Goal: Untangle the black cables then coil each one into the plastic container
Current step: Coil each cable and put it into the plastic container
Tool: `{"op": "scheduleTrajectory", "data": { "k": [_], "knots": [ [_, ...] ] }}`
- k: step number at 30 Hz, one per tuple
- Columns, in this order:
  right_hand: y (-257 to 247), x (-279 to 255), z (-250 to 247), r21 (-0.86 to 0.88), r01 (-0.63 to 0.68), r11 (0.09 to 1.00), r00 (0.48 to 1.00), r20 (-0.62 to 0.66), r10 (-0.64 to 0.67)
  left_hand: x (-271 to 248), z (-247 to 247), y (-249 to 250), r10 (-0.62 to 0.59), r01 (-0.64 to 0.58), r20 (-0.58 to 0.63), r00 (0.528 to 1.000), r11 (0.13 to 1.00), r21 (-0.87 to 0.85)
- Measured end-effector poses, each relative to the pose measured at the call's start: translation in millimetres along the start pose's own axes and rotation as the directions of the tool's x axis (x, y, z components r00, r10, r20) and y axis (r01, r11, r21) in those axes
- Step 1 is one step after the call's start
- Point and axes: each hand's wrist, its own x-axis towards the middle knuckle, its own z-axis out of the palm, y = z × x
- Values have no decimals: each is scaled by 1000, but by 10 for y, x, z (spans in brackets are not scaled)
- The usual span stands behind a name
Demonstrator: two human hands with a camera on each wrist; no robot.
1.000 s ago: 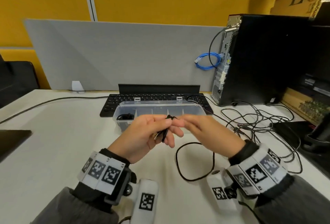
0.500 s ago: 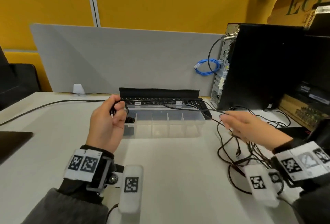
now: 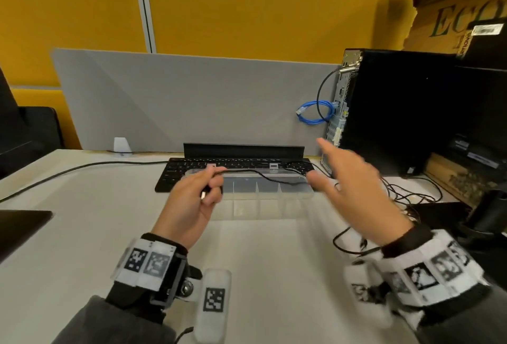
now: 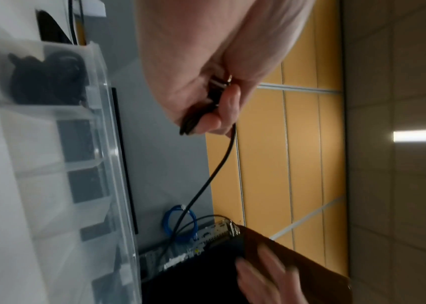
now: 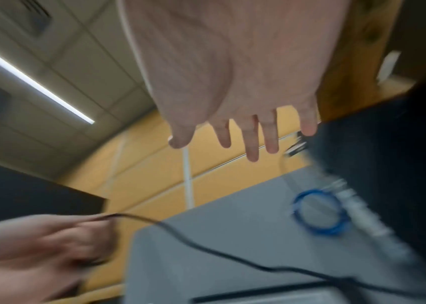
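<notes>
The left hand (image 3: 192,201) is pinching one end of a black cable (image 3: 263,176), its fingers curled round the plug, which is poking out by the thumb. In the left wrist view the hand (image 4: 206,82) is gripping a doubled bit of the cable (image 4: 214,170) with a metal tip showing. The cable is running slack from this hand across the top of the container (image 3: 274,206), toward the right hand (image 3: 354,193). That hand is hovering above the desk (image 3: 82,220) with fingers spread and straight, holding nothing; the right wrist view shows the spread fingers (image 5: 251,142). Beyond and below the right hand, a tangle (image 3: 406,195) of more black cables is lying on the desk. The container is sitting just ahead of both hands, and its compartment nearest the left hand is holding a coil (image 4: 48,80).
</notes>
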Motion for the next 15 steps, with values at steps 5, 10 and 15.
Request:
{"op": "scheduleTrajectory", "data": {
  "k": [5, 10, 15],
  "knots": [
    [-462, -83, 437, 63, 210, 976, 965, 150, -217, -77, 80, -13, -44, 58, 127, 991, 993, -102],
    [-364, 65, 482, 349, 276, 896, 958, -28, -284, -89, 96, -51, -106, 111, 144, 984, 993, -28],
    [-366, 4, 467, 594, 175, 786, 964, 58, -258, -69, 80, -33, -110, 124, 138, 984, 987, -100]
  ]
}}
